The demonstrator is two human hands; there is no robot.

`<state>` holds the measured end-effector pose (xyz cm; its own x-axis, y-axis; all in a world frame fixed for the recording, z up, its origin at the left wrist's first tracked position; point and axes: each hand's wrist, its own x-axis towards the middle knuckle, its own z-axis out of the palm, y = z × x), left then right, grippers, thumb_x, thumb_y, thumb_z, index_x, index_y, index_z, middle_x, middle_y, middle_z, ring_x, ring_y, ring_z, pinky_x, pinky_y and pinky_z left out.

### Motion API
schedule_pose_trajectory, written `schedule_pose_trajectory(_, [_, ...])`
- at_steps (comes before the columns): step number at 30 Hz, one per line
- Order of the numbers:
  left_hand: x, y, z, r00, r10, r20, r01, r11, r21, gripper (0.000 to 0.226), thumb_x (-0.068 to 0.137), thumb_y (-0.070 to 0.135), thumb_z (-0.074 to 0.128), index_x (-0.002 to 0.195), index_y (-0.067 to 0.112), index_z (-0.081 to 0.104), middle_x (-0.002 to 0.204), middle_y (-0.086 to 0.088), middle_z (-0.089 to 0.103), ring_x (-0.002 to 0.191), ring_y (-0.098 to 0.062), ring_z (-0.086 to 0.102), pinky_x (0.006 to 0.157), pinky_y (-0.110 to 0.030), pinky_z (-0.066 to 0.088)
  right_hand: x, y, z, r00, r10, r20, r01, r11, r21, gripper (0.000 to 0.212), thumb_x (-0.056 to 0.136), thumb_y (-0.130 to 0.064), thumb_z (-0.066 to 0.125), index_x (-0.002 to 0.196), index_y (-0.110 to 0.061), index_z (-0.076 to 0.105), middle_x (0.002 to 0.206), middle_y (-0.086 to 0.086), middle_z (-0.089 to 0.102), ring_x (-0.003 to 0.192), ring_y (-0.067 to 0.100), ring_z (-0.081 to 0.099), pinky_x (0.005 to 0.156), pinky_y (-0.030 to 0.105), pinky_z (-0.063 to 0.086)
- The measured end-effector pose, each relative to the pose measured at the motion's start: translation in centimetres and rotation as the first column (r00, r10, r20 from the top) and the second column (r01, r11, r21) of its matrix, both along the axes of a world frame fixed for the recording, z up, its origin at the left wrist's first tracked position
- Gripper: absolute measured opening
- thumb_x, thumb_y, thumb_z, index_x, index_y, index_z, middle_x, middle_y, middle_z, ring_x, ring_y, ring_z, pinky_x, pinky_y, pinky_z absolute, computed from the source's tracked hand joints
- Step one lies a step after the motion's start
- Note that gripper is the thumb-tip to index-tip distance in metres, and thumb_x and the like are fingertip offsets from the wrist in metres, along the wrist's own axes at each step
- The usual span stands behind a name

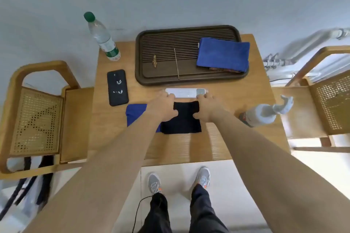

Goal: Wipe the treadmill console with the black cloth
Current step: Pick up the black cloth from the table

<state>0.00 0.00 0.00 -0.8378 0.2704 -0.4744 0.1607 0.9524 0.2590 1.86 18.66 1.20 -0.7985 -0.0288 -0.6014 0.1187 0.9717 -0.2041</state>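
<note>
Head view showed the black cloth flat on the wooden table, between and partly beneath both hands; likely light, limp, best pinched at an edge. The left hand and right hand reached over it, fingertips gripping the ends of the white treadmill console just beyond.

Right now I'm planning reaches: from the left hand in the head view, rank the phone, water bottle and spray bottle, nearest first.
From the left hand:
1. Phone, just to its left.
2. Water bottle, far-left table corner.
3. Spray bottle, lying at the right edge.
</note>
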Motion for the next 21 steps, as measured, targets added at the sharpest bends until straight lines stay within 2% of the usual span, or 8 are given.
schedule_pose_trajectory(2, [0.1,0.6,-1.6,1.000,0.013,0.001,-0.013,1.000,-0.003,0.055,0.088,0.033,0.066,0.136,0.016,0.048,0.132,-0.004,0.050,0.115,-0.025,0.052,0.079,-0.039,0.055,0.3,0.0,-1.8,0.999,-0.027,0.019,0.028,0.998,-0.052,0.064,0.086,-0.034,0.068,0.140,-0.015,0.041,0.145,0.015,0.039,0.126,0.035,0.043,0.092,0.040,0.042])
schedule_pose_trajectory(4, [0.7,1.2,-3.5,0.999,0.042,0.006,-0.042,0.999,0.005,0.053,0.088,0.029,0.067,0.135,0.016,0.047,0.134,-0.005,0.050,0.118,-0.026,0.051,0.079,-0.039,0.054,1.0,0.0,-4.0,0.996,-0.091,0.020,0.093,0.988,-0.126,0.065,0.087,-0.031,0.066,0.144,-0.016,0.038,0.145,0.014,0.039,0.125,0.036,0.044,0.096,0.043,0.046])
schedule_pose_trajectory(6, [0.8,1.7,-4.9,0.996,0.087,0.005,-0.087,0.996,0.021,0.050,0.090,0.024,0.066,0.135,0.016,0.046,0.136,-0.007,0.048,0.122,-0.028,0.048,0.082,-0.041,0.054,1.3,-0.1,-5.8,0.985,-0.168,-0.028,0.160,0.969,-0.188,0.065,0.090,-0.029,0.062,0.148,-0.017,0.035,0.145,0.013,0.039,0.126,0.036,0.043,0.099,0.049,0.047])
schedule_pose_trajectory(10, [0.8,1.8,-6.1,0.980,0.164,-0.116,-0.155,0.985,0.079,0.033,0.094,0.016,0.060,0.127,0.021,0.055,0.130,-0.003,0.050,0.113,-0.025,0.053,0.075,-0.034,0.049,1.6,-0.1,-7.7,0.939,-0.313,-0.142,0.255,0.910,-0.326,0.056,0.094,-0.022,0.059,0.147,-0.020,0.041,0.136,0.012,0.048,0.120,0.032,0.052,0.093,0.046,0.053])
schedule_pose_trajectory(13, [0.8,1.5,-5.8,0.971,0.184,-0.154,-0.170,0.980,0.100,0.017,0.095,0.016,0.058,0.110,0.022,0.061,0.117,-0.001,0.054,0.096,-0.021,0.057,0.070,-0.034,0.050,1.8,0.3,-7.5,0.909,-0.381,-0.170,0.296,0.876,-0.380,0.032,0.094,-0.017,0.058,0.126,-0.021,0.055,0.118,0.003,0.055,0.102,0.025,0.060,0.082,0.042,0.055])
schedule_pose_trajectory(16, [1.2,1.3,-4.9,0.969,0.191,-0.154,-0.171,0.976,0.132,0.011,0.094,0.015,0.060,0.100,0.024,0.059,0.110,0.002,0.054,0.087,-0.018,0.056,0.066,-0.032,0.046,2.2,0.8,-6.5,0.909,-0.366,-0.199,0.272,0.883,-0.382,0.011,0.093,-0.014,0.059,0.099,-0.021,0.053,0.097,-0.004,0.055,0.085,0.019,0.057,0.066,0.032,0.046])
schedule_pose_trajectory(18, [1.6,1.3,-3.9,0.971,0.184,-0.150,-0.161,0.975,0.152,0.012,0.093,0.014,0.061,0.095,0.025,0.057,0.107,0.005,0.053,0.084,-0.017,0.056,0.065,-0.030,0.045,2.8,1.0,-5.7,0.918,-0.346,-0.194,0.254,0.888,-0.383,0.010,0.093,-0.012,0.061,0.095,-0.019,0.054,0.096,-0.003,0.057,0.086,0.019,0.057,0.067,0.031,0.044])
schedule_pose_trajectory(21, [2.6,1.1,-2.0,0.970,0.172,-0.170,-0.139,0.972,0.189,0.013,0.092,0.013,0.063,0.091,0.025,0.056,0.103,0.006,0.053,0.082,-0.018,0.057,0.067,-0.032,0.049,4.1,1.1,-3.9,0.913,-0.340,-0.226,0.243,0.898,-0.368,0.008,0.092,-0.013,0.065,0.094,-0.017,0.058,0.107,-0.001,0.054,0.089,0.020,0.059,0.073,0.032,0.048])
